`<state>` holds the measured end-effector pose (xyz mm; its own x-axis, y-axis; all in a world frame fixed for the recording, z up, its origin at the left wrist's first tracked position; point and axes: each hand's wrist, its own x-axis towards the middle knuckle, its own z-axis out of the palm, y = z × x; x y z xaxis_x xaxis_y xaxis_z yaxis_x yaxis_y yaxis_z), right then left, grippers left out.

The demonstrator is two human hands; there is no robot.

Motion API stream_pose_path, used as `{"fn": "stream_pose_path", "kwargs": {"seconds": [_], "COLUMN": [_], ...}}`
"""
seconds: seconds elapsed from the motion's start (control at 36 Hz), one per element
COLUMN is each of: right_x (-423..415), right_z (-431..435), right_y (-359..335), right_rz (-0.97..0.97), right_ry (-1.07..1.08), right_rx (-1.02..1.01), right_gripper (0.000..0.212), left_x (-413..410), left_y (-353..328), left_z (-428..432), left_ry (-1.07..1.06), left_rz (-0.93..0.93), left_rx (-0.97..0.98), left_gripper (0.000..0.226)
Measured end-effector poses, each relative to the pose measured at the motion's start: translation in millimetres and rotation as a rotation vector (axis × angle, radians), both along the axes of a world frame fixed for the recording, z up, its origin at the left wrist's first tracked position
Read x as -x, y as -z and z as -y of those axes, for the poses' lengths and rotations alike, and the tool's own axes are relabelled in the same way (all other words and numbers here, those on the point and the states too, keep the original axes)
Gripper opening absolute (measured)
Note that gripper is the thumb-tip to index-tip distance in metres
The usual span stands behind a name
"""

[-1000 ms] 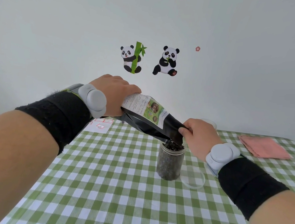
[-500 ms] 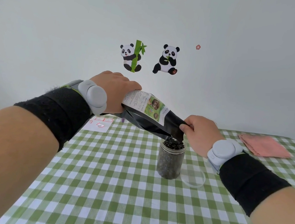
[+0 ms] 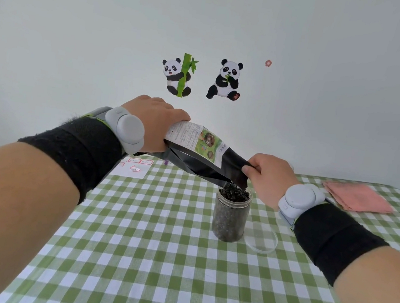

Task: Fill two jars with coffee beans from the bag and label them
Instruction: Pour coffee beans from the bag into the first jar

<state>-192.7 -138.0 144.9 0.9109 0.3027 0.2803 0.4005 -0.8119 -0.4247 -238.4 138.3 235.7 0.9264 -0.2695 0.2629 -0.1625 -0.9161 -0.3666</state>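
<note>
On the green-checked tabletop (image 3: 155,271) a clear lid (image 3: 261,238) lay just right of the upright jar (image 3: 229,219), which was heaped with coffee beans (image 3: 234,195). Above it the black bag (image 3: 202,161) tilted mouth-down. The right hand (image 3: 268,176) pinched its open edge and the left hand (image 3: 154,126) gripped its raised end. Farther back lay a label sheet (image 3: 133,167) and a pink cloth (image 3: 357,196), well apart.

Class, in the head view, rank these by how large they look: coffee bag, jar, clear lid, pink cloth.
1. coffee bag
2. jar and pink cloth: they look alike; the cloth lies farther away, so no ranking
3. clear lid, smallest
</note>
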Motion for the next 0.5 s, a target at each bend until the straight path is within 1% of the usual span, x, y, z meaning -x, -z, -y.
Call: {"fn": "stream_pose_path", "kwargs": {"seconds": [0.5], "right_x": [-2.8], "right_z": [8.8], "right_y": [-0.1], "right_rz": [-0.058], "right_ry": [-0.007], "right_rx": [-0.02], "right_gripper": [0.019], "left_x": [-5.6], "left_y": [4.0], "left_z": [8.9], "left_ry": [0.01], "left_rz": [0.003], "left_rx": [0.005], "left_gripper": [0.065]}}
